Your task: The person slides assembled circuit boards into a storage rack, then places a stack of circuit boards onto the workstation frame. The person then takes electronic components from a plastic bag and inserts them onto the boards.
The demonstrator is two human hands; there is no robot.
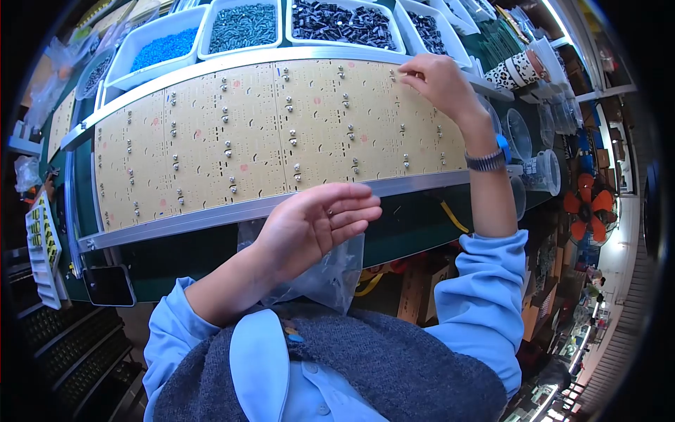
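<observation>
Tan circuit boards (253,133) lie side by side in a long metal frame (211,219), with small silvery parts standing on them in rows. At the upper right of the boards, my right hand (439,83) has thumb and forefinger pressed together just beside one silvery part (393,75); whatever sits between the fingertips is too small to make out. My left hand (316,224) is palm up at the frame's front rail, its fingers slightly curled and apart. Nothing large shows in that palm, though its hollow is partly hidden.
Behind the frame stand white bins with blue parts (165,49), green parts (244,27) and dark parts (343,24). A phone (109,286) lies at the lower left. Clear plastic cups (541,173) stand at the right, beyond them an orange fan (588,207). A plastic bag (337,271) hangs in front.
</observation>
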